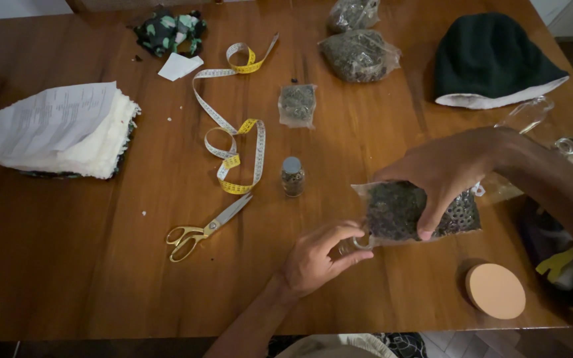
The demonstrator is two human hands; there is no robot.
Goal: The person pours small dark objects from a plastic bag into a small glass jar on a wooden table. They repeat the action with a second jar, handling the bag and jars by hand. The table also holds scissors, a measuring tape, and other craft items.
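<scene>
Holding a clear plastic bag of small dark metal rings (399, 212) from above, your right hand (452, 169) pinches its top edge, fingers draped over the front. Your left hand (316, 255) is curled narrowly around a small clear container (356, 243) at the bag's lower left corner, touching it. The bag hangs just above the worktop (101, 265), tilted toward that container. By the look of it, the filling is under way rather than finished: the bag looks well stocked, and I cannot tell how much sits in the container. A small capped glass vial (292, 176) stands upright near the bag, to its left. Beyond it lie gold-handled scissors (203, 231) and a looped yellow-and-white tape measure (237, 142). A round tan lid (495, 290) rests near the front edge, apart from both hands.
</scene>
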